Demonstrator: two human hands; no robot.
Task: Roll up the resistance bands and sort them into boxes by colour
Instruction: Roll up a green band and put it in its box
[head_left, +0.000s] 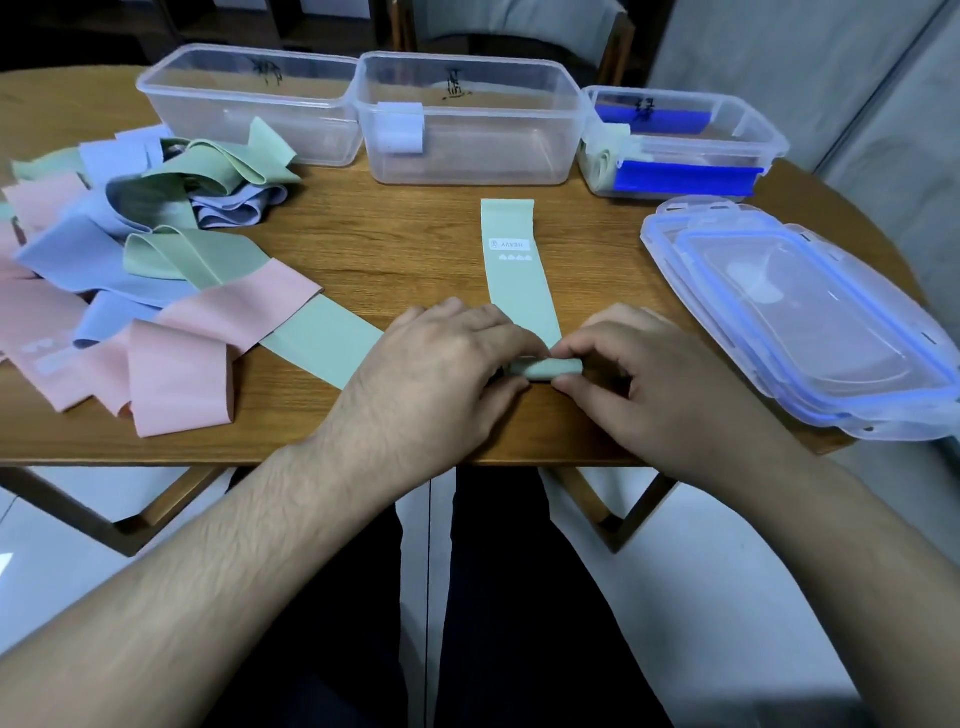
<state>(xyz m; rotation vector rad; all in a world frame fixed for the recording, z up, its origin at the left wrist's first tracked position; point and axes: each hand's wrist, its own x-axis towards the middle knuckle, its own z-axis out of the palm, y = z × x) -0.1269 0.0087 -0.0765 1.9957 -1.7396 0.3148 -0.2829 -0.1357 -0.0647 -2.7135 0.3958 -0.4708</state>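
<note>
A green resistance band (517, 260) lies flat on the wooden table (405, 228), stretching away from me, with white print near its far end. Its near end is wound into a small roll (545, 368). My left hand (441, 374) and my right hand (639, 364) both pinch that roll from either side. Three clear boxes stand at the back: the left box (249, 104) looks empty, the middle box (467, 119) holds one rolled pale-blue band (400, 127), and the right box (680, 140) holds a rolled green band (602, 161).
A loose pile of pink, blue and green bands (130, 249) covers the table's left side. Stacked clear lids (800, 312) with blue seals lie at the right. The table's front edge runs just below my hands. A chair back shows behind the boxes.
</note>
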